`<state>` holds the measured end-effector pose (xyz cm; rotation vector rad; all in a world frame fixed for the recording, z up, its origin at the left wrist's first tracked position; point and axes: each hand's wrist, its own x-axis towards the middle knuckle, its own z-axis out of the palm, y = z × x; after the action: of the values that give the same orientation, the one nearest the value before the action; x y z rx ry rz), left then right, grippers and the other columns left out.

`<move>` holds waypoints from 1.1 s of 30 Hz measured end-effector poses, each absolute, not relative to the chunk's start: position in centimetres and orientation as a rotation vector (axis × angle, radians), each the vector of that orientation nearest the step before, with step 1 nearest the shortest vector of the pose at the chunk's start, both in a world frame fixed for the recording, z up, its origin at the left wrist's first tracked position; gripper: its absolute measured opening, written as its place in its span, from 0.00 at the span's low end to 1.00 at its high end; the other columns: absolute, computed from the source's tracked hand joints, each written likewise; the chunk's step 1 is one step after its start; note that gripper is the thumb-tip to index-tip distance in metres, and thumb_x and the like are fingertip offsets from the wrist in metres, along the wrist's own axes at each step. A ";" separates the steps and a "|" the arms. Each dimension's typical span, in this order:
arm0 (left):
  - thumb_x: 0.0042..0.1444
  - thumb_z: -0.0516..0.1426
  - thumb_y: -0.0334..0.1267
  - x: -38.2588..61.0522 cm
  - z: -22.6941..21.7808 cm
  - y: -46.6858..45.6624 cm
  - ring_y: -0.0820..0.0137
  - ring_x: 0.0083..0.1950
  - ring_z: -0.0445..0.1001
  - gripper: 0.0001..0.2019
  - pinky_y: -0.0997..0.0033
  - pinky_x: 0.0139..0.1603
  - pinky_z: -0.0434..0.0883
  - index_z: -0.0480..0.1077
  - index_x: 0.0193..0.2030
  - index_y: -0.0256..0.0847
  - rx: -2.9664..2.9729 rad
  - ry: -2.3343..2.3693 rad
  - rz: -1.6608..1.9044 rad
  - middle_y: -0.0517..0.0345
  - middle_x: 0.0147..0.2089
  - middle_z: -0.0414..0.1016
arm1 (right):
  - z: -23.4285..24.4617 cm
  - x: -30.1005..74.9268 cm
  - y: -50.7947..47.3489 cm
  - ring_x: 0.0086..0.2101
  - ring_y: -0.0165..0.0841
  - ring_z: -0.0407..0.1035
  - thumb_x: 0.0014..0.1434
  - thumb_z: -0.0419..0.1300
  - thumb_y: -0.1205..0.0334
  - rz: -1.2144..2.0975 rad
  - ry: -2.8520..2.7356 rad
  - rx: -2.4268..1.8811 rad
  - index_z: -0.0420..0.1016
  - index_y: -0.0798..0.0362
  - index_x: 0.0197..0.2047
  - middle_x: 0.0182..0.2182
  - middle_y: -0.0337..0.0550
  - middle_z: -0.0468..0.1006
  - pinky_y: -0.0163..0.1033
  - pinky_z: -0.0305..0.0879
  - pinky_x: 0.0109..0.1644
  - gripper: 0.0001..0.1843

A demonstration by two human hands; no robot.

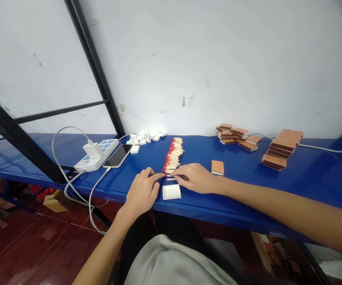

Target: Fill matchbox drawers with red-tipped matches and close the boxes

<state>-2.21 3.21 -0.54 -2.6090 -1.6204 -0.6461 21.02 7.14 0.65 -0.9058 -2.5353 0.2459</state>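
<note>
A long row of red-tipped matches [173, 154] lies on the blue table, heads to the left. My left hand [142, 190] touches the head side of its near end with a stretched index finger, the thumb apart below. From the other side my right hand [196, 178] has its index finger and thumb close together in a pinch at the stick end of a match [169, 174]. Another match [170, 179] lies just nearer to me. Directly below them, by the table edge, sits a white matchbox tray [171, 192]; its inside is hard to make out.
Several white trays [142, 138] are heaped behind on the left, beside a phone [118, 155] and a power strip [98, 156] with cables. One matchbox [217, 167] lies right of my hand. Matchbox stacks [233, 134] and a leaning stack of matchbox covers [282, 148] stand farther right.
</note>
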 end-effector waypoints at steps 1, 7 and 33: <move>0.67 0.45 0.33 -2.2 -0.5 3.2 0.61 0.47 0.70 0.21 0.57 0.49 0.67 0.73 0.59 0.45 -2.607 -1.621 -0.651 0.52 0.46 0.70 | 0.7 21.0 7.1 0.38 0.35 0.76 0.66 0.53 0.65 0.246 -2.534 -0.902 0.81 0.50 0.49 0.41 0.42 0.84 0.36 0.63 0.39 0.16; 0.66 0.45 0.33 -2.0 -0.4 3.1 0.61 0.46 0.71 0.21 0.58 0.48 0.67 0.73 0.59 0.44 -2.552 -1.662 -0.678 0.52 0.45 0.71 | 0.5 21.0 7.2 0.40 0.36 0.77 0.66 0.54 0.65 0.220 -2.534 -0.899 0.81 0.51 0.49 0.43 0.44 0.84 0.37 0.64 0.41 0.15; 0.67 0.43 0.35 -1.9 0.0 3.1 0.60 0.47 0.70 0.23 0.57 0.48 0.65 0.68 0.63 0.46 -2.583 -1.652 -0.513 0.51 0.47 0.68 | 0.6 20.9 7.2 0.42 0.37 0.77 0.65 0.53 0.65 0.191 -2.519 -0.996 0.79 0.50 0.56 0.46 0.44 0.84 0.38 0.65 0.42 0.21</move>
<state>-1.91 3.13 0.02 -2.5831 -1.6518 -0.5129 20.93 7.15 0.59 -0.9959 -2.5192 0.1912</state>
